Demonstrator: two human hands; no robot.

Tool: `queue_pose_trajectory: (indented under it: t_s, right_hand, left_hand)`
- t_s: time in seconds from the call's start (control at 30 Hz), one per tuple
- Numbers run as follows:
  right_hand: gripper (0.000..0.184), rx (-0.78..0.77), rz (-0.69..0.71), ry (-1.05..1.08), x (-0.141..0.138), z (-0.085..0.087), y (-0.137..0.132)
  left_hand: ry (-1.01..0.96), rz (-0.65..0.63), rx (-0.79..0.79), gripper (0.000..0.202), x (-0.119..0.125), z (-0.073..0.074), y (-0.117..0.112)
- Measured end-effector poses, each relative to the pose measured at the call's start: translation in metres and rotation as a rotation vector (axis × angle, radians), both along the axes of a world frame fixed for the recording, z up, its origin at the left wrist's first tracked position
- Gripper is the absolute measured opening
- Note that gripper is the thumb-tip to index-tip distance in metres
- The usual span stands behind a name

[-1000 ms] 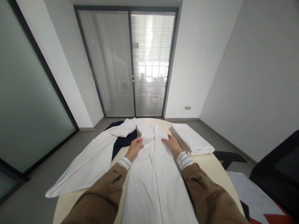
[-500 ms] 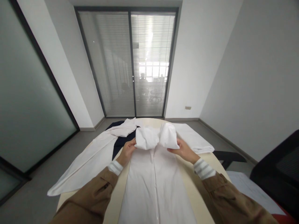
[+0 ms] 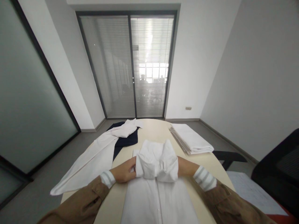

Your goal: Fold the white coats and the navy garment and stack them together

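A white button-up garment (image 3: 158, 199) lies lengthwise on the pale round table (image 3: 154, 130) in front of me. Its far end is folded over toward me and hangs in a bunch between my hands. My left hand (image 3: 123, 171) is closed on the left edge of that fold. My right hand (image 3: 184, 166) is mostly hidden behind the raised cloth and grips its right edge. Both forearms wear brown sleeves with striped cuffs.
A stack of folded white garments (image 3: 191, 141) sits at the table's far right. A spread white garment (image 3: 93, 158) over dark navy cloth (image 3: 125, 141) drapes off the left side. A black chair (image 3: 275, 174) stands at right. Glass doors with blinds (image 3: 130, 65) face me.
My hands went from lying flat on the garment's far end to gripping it, lifting it and drawing the fold back toward me.
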State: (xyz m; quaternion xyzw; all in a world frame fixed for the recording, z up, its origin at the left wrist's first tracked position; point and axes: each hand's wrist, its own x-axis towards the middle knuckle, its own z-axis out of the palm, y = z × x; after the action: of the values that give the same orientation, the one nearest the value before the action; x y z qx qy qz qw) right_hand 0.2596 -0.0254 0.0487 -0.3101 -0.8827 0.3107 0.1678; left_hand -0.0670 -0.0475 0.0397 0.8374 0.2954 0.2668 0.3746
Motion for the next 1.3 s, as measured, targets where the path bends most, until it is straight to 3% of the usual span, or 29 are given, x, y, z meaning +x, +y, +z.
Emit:
queue_pose_trajectory:
  t_s: [0.17,0.33,0.47,0.6,0.7,0.8,0.9,1.0,1.07,1.17,1.23,1.3]
  right_hand:
    - [0.036,0.105,-0.051,0.007,0.001,-0.002,0.021]
    - [0.045,0.238,-0.337,0.001,0.003,-0.019,0.052]
    - [0.043,0.304,-0.436,-0.016,0.006,-0.031,0.064]
    - [0.039,0.307,-0.382,0.054,0.009,-0.025,0.057]
    - [0.036,0.248,-0.34,0.125,0.013,-0.018,0.051]
    - [0.031,0.127,-0.343,0.168,0.019,-0.016,0.046]
    - [0.026,0.063,-0.29,0.229,0.023,-0.016,0.042]
    - [0.024,0.073,-0.289,0.264,0.025,-0.018,0.04]
    - [0.027,0.089,-0.41,0.273,0.024,-0.019,0.04]
    - [0.035,0.113,-0.579,0.211,0.024,-0.024,0.043]
    - [0.041,0.133,-0.61,0.116,0.023,-0.029,0.044]
    - [0.046,0.146,-0.63,0.048,0.023,-0.034,0.046]
  left_hand:
    - [-0.015,0.087,0.038,0.039,0.006,-0.002,0.03]
    - [-0.148,0.258,-0.114,0.035,0.023,-0.003,0.055]
    - [-0.18,0.39,-0.037,0.029,0.033,-0.014,0.055]
    - [-0.187,0.426,0.054,0.03,0.035,-0.016,0.042]
    - [-0.218,0.391,0.026,0.032,0.035,-0.009,0.028]
    - [-0.216,0.241,0.039,0.032,0.032,-0.004,0.015]
    - [-0.216,0.155,0.055,0.034,0.027,-0.005,0.008]
    - [-0.253,0.159,0.016,0.047,0.024,-0.01,0.008]
    - [-0.293,0.277,0.008,0.046,0.026,-0.014,0.01]
    - [-0.366,0.624,0.032,0.022,0.033,-0.024,0.014]
    - [-0.395,0.791,0.009,0.029,0.037,-0.03,0.016]
    - [-0.388,0.84,-0.073,0.039,0.039,-0.035,0.016]
